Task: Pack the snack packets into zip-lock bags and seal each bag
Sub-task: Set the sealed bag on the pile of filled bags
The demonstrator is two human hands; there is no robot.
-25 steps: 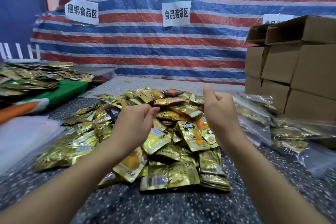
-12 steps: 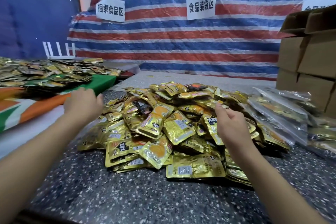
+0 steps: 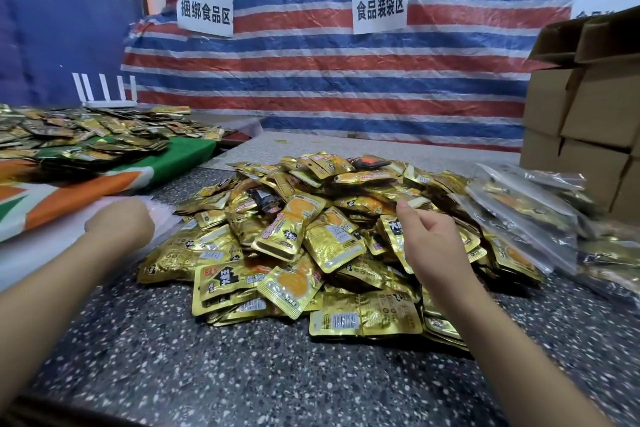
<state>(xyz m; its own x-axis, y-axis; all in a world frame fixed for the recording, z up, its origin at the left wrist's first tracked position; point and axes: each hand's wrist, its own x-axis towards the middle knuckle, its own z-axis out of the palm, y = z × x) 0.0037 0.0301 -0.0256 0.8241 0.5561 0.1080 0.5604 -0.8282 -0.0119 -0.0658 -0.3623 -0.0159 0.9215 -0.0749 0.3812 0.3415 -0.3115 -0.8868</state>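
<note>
Left hand fisted, right hand loosely curled.

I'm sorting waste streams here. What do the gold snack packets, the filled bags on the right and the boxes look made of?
Snack packets: likely metallised foil film, glossy, with bright creased reflections. Filled bags: clear, shiny plastic film; packets show through. Boxes: plain brown cardboard, matte, with folded flaps.

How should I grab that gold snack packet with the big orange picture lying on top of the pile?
Pinch the gold snack packet by its near lower edge, coming from the front above the pile. It lies tilted on top with that flat sealed edge lifted clear of its neighbours, so thumb and finger can likely close on it; the right hand is nearest.
</note>
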